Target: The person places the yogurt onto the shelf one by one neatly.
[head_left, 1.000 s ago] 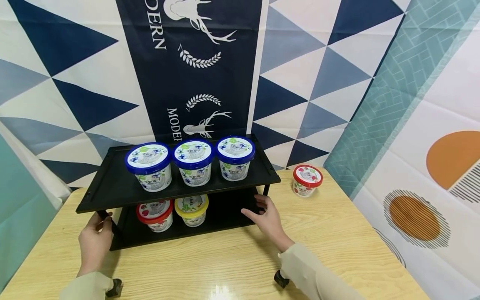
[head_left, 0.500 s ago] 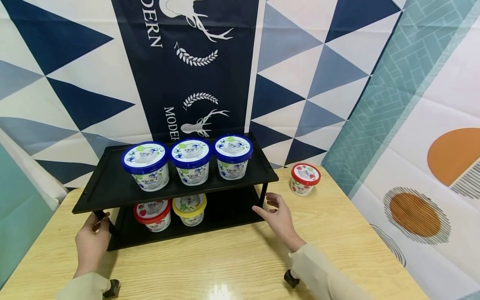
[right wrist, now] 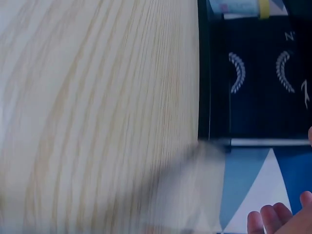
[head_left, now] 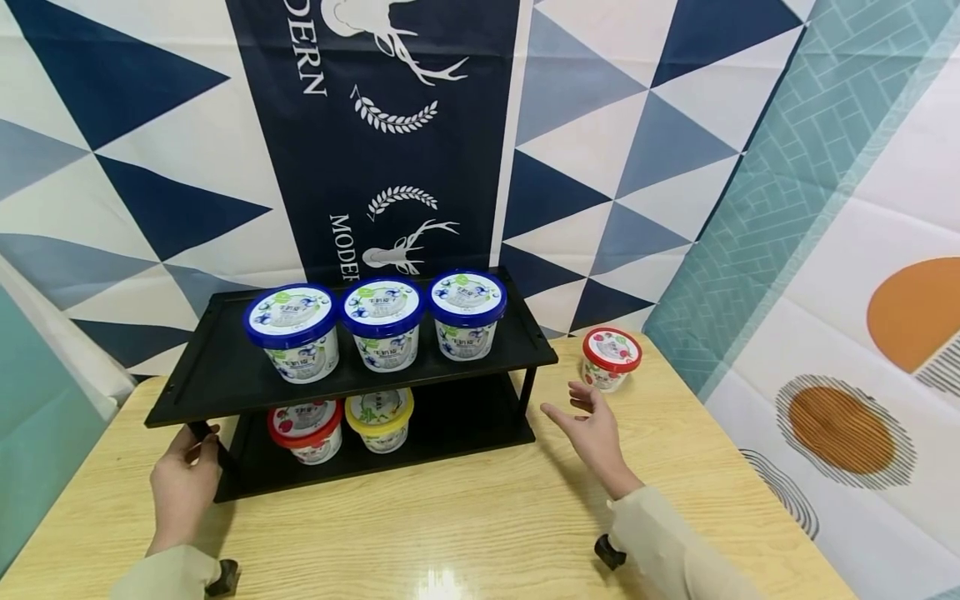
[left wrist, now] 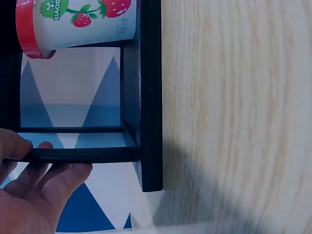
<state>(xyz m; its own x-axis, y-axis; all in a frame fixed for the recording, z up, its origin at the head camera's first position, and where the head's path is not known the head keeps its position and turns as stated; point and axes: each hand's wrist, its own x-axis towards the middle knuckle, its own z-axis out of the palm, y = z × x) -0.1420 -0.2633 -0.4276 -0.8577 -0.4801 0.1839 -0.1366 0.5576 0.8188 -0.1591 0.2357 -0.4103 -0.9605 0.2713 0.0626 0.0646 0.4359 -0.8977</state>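
My left hand (head_left: 183,483) grips the front left post (left wrist: 83,155) of a black two-tier rack (head_left: 213,367); in the left wrist view thumb and fingers lie on both sides of it. My right hand (head_left: 592,429) is off the rack's right end, thumb and fingers spread with nothing between them. Just beyond its fingertips stands a red-lidded tub (head_left: 606,379) on the table. In the right wrist view only some fingertips (right wrist: 270,214) show. Blue-lidded tubs, a left one (head_left: 300,362), a middle one (head_left: 386,352) and a right one (head_left: 465,340), stand on the top tier.
On the lower tier a strawberry tub with a red lid (head_left: 315,450) and a yellow-lidded tub (head_left: 384,437) stand side by side. The wooden table (head_left: 420,517) runs up to patterned cloth (head_left: 600,225) behind and at the sides.
My right hand has come away from the rack's right post and moved right, toward the red-lidded tub on the table. My left hand stays on its post.
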